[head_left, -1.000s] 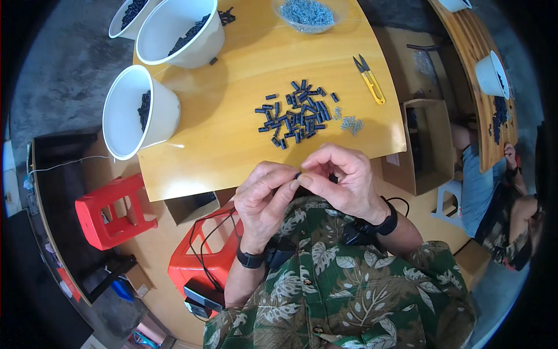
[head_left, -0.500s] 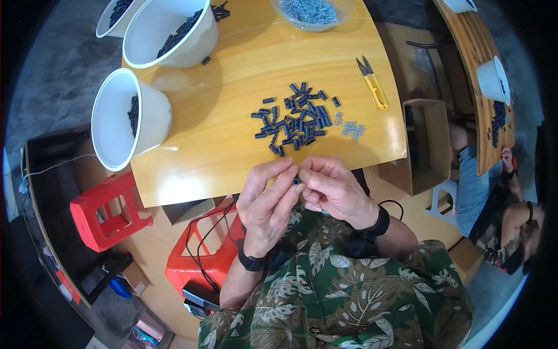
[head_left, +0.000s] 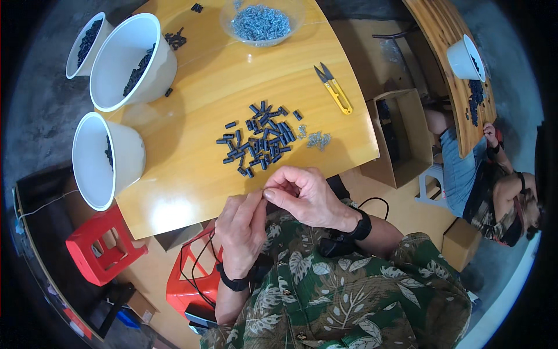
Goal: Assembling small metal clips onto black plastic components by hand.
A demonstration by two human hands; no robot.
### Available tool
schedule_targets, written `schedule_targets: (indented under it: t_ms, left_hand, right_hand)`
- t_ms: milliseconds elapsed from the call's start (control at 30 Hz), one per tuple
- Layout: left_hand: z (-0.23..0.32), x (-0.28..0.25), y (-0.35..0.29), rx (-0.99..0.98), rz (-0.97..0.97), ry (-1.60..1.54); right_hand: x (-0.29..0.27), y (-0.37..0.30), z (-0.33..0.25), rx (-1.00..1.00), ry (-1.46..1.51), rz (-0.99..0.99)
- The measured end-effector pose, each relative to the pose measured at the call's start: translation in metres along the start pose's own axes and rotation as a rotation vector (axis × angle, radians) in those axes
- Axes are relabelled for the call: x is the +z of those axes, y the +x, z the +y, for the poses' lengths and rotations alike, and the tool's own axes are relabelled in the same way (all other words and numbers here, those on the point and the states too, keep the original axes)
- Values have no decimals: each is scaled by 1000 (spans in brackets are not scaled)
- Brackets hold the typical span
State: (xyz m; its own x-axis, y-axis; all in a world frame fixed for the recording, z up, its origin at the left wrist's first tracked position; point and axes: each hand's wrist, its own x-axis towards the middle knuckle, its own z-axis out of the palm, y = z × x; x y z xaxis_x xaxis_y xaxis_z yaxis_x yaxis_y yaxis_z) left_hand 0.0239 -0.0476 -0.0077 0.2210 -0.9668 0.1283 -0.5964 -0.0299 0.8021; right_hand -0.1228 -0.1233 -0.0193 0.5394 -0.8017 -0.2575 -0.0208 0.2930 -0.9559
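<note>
At the table's front edge my two hands meet fingertip to fingertip. My left hand (head_left: pixel 241 230) is closed in a pinch around a small black tube, which the earlier frame shows and the fingers now cover. The thumb and index finger of my right hand (head_left: pixel 311 200) press together at the same spot; whatever lies between them is too hidden to name. Just beyond the hands a loose pile of short black tubes (head_left: pixel 268 142) is spread on the yellow wooden table (head_left: pixel 197 134). Beside its right side lie tiny silvery metal pieces (head_left: pixel 318 140).
Yellow-handled thread snips (head_left: pixel 339 98) lie at the right. A clear bowl of silvery pieces (head_left: pixel 261 24) stands at the back. White buckets (head_left: pixel 131 168) with black parts line the left. Below are red stools (head_left: pixel 110 250) and a cardboard box (head_left: pixel 414 168). Another person's hand (head_left: pixel 491 135) rests by a second table.
The view has shifted, so the table's things sit further left and lower. My right hand has turned over the fingertips, and the black tube's end has gone out of sight.
</note>
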Motion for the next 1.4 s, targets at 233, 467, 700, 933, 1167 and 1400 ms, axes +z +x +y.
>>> schedule_targets:
  t_ms: [233,467,700,933,1167,1400]
  left_hand:
    - [-5,6,1,98,82,48]
    - [-12,1,0,13,110,-4]
    - [-10,-3,-1,-7,113,22]
    - [-8,-3,0,12,119,21]
    - [-6,-2,2,32,114,13]
    - [0,-6,2,21,124,-75]
  right_hand:
    - [-11,2,-7,-158,-206,58]
    - [-73,29,-13,-339,-849,456]
    - [-77,41,-12,-452,-958,309]
    - [-76,47,-6,-484,-1026,309]
    - [-75,49,-7,-463,-1146,298]
    - [-58,19,-29,-180,-238,103]
